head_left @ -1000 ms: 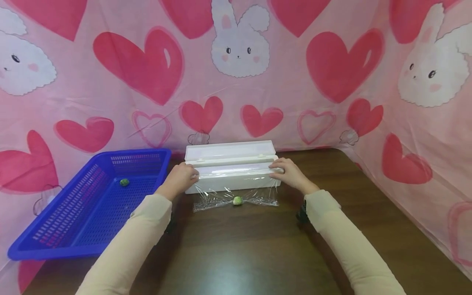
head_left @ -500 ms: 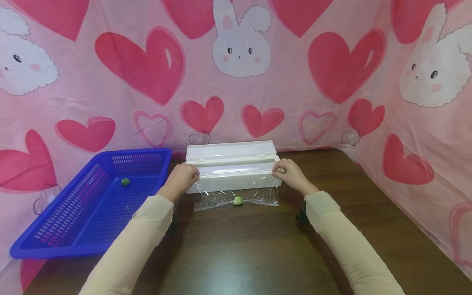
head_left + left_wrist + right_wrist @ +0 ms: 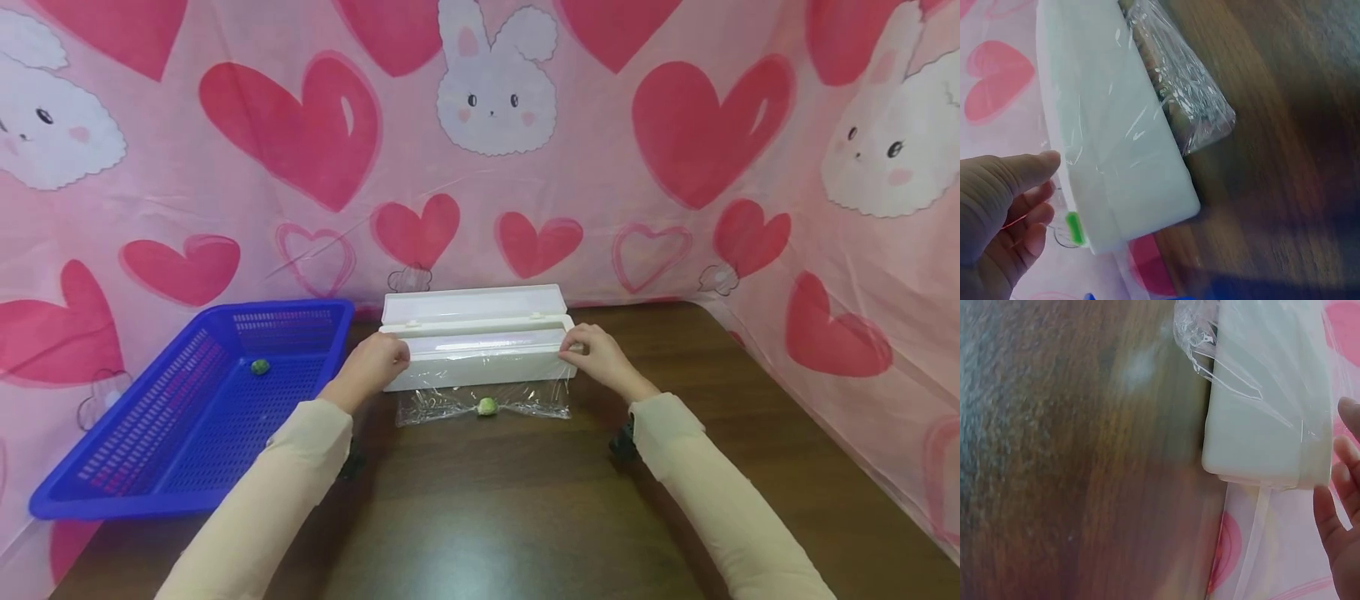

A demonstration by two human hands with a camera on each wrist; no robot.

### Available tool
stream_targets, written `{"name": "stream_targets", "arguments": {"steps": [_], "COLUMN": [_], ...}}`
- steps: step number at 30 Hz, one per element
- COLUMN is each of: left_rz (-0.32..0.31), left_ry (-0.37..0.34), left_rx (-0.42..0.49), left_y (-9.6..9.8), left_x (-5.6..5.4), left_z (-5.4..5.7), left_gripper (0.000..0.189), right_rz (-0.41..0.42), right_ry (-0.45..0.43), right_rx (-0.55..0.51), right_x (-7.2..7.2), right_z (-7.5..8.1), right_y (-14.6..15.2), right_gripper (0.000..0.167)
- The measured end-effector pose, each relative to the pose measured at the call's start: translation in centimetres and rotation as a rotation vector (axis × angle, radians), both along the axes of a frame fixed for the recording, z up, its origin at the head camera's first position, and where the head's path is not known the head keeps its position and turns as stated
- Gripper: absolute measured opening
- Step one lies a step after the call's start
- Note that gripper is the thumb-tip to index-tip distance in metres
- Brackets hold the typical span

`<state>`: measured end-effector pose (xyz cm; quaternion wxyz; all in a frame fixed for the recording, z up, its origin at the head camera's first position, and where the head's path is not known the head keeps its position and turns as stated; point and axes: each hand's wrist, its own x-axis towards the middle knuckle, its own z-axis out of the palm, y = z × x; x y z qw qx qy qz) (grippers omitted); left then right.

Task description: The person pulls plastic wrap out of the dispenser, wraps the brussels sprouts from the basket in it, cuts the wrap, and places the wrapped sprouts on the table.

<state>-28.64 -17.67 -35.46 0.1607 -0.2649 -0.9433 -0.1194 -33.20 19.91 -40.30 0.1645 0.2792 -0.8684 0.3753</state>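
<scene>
A white plastic-wrap dispenser box [image 3: 480,367] stands on the table, its lid [image 3: 474,303] raised at the back. Clear plastic wrap [image 3: 442,403] hangs over its front onto the tabletop, the loose end bunched. A small round green vegetable, like a Brussels sprout [image 3: 487,407], sits in the middle of that bunched end. At the box's left end my left hand [image 3: 373,365] pinches the wrap's edge between thumb and fingers. My right hand [image 3: 600,358] pinches the wrap at the right end. In the right wrist view, the right fingers [image 3: 1329,519] lie close to the box's end, partly cut off.
To the left lies a blue perforated plastic basket [image 3: 180,505] holding another small green vegetable [image 3: 259,367]. The brown wooden table [image 3: 480,508] runs back to a pink cloth backdrop [image 3: 600,183] with hearts and rabbits, which also stands along the right side.
My right thumb and fingers have drawn together at the box's right end and shifted slightly outward. My left hand stays at the left end. The whole head view has drifted a little.
</scene>
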Motion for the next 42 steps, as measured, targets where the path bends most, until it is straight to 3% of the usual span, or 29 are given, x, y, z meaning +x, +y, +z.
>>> {"name": "stream_targets", "arguments": {"steps": [8,17,23,31,37,42], "left_rz": [0.041,0.019,0.030,-0.013,-0.017,-0.004], "left_ry": [-0.023,-0.010,-0.012,0.063,0.090,0.049], "left_rx": [-0.003,0.042,0.058,0.090,0.089,0.076], "left_y": [0.5,1.1,1.4,1.5,1.5,1.3], "left_x": [0.8,2.0,2.9,4.4,5.5,6.3], "left_z": [0.2,-0.1,-0.2,-0.8,-1.3,-1.8], "left_gripper": [0.010,0.018,0.016,0.021,0.021,0.024], "right_rz": [0.010,0.058,0.090,0.131,0.136,0.192], "right_ry": [-0.149,-0.298,-0.352,-0.369,-0.402,-0.410], "right_rx": [-0.054,-0.155,-0.206,-0.187,-0.137,-0.120], "right_x": [0.4,1.2,2.2,4.4,3.6,3.5], "right_z": [0.1,0.1,0.8,2.6,1.0,0.1], "right_y": [0.4,0.5,0.3,-0.1,1.0,1.6], "right_gripper": [0.008,0.008,0.011,0.006,0.007,0.008]}}
